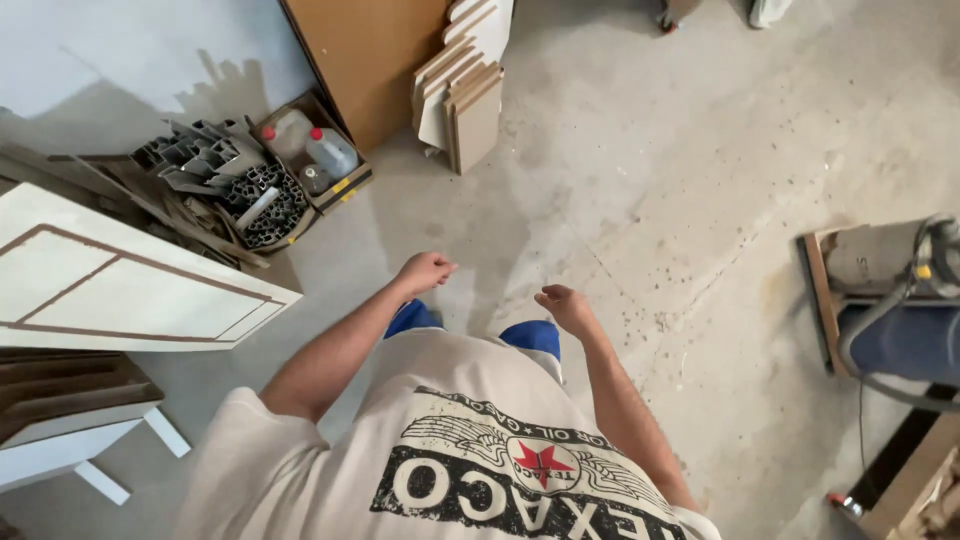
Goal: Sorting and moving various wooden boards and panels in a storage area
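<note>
Head view: left hand and right hand loosely curled, empty, over concrete floor.

Bright, even daylight on the concrete floor; soft shadows fall toward the upper left; wide-angle bending at edges; focus sharp.

A brown cardboard box by the wall holds two clear, red-capped plastic bottles.
</note>
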